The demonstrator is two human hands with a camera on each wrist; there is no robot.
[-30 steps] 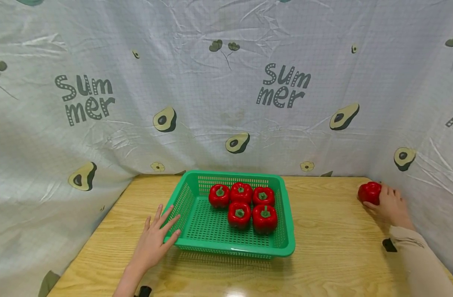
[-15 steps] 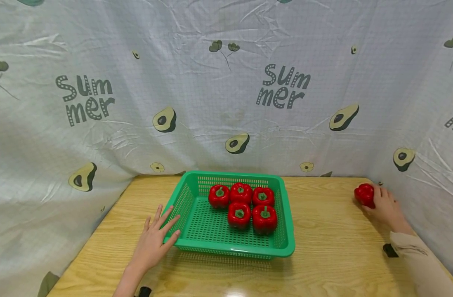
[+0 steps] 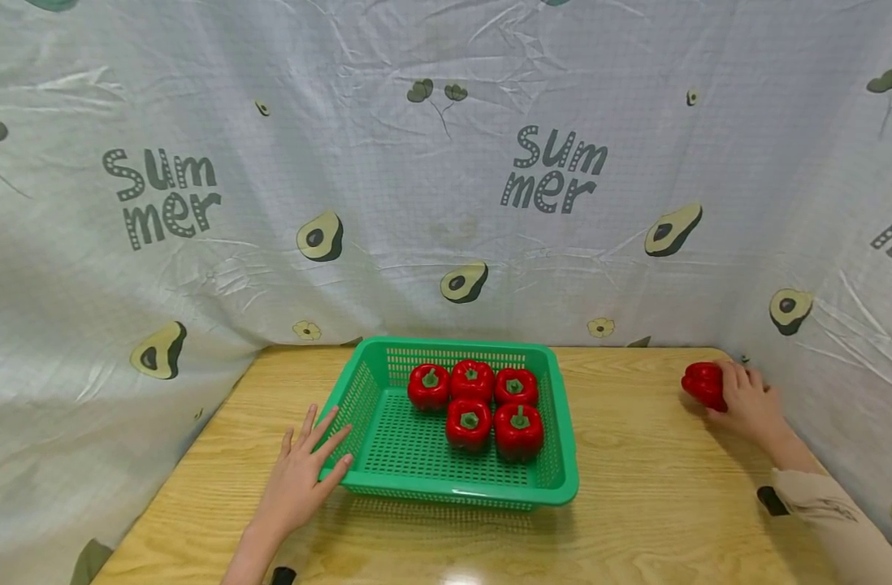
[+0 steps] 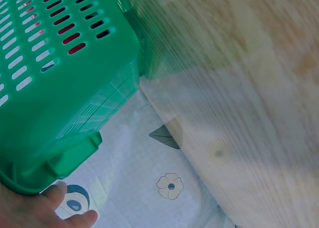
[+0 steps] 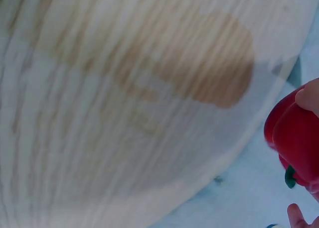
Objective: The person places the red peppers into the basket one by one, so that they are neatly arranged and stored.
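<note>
At the far right of the head view my right hand (image 3: 751, 412) grips a shiny red bell pepper (image 3: 704, 384) close over the wooden table. The pepper lies tilted on its side; in the right wrist view its green stem (image 5: 290, 177) shows below the red body. My left hand (image 3: 294, 483) has its fingers spread across the left rim of a green plastic basket (image 3: 461, 490). Inside the basket, several red bell peppers (image 3: 469, 423) stand stem up in two rows, toward the right and back.
The wooden table (image 3: 636, 463) runs back to a hanging white cloth (image 3: 387, 162) printed with avocados and lettering. Its right side also meets the cloth, near my right arm. A black object (image 3: 772, 500) shows at my right sleeve.
My right hand has moved slightly left with the bell pepper, which has tipped further onto its side. The left hand and the basket have stayed in place.
</note>
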